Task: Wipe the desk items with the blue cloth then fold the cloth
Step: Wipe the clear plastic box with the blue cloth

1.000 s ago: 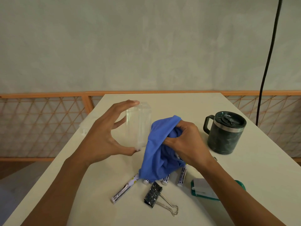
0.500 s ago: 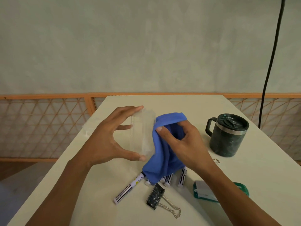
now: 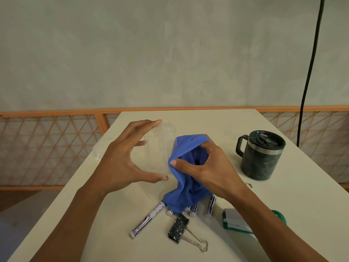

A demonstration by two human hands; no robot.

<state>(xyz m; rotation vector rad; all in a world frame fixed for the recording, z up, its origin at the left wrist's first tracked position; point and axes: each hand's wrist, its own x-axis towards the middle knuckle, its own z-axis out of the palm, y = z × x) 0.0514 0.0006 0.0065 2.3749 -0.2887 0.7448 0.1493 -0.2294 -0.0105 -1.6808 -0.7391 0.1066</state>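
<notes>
Left hand (image 3: 120, 161) spans the clear box (image 3: 160, 148) end to end: fingertips on the top edge, thumb under the bottom corner, palm off the faces. It's a pinch hold, probably chosen to leave the sides free for wiping. The box stands upright and looks lifted off the desk (image 3: 188, 120), likely so every face can be reached. Right hand (image 3: 205, 171) pinches a bunched wad of the blue cloth (image 3: 187, 188) between thumb and curled fingers, pressed against the box's right side. The wad gives a firm pad, while the loose tail hangs down and drapes over the upper ends of the markers (image 3: 145, 222) lying on the desk. The binder clip (image 3: 178, 230) sits just in front of the markers, apart from the cloth. The green holder (image 3: 234, 222) is partly hidden under the right forearm. The mug (image 3: 261, 156) stands well to the right with its lid on and handle facing the hands, within reach. Judgement: the step is wiping the box. Nothing shows whether the other items are wiped, and the fold is not yet done. Risk: the hanging tail could drag or roll the markers.
</notes>
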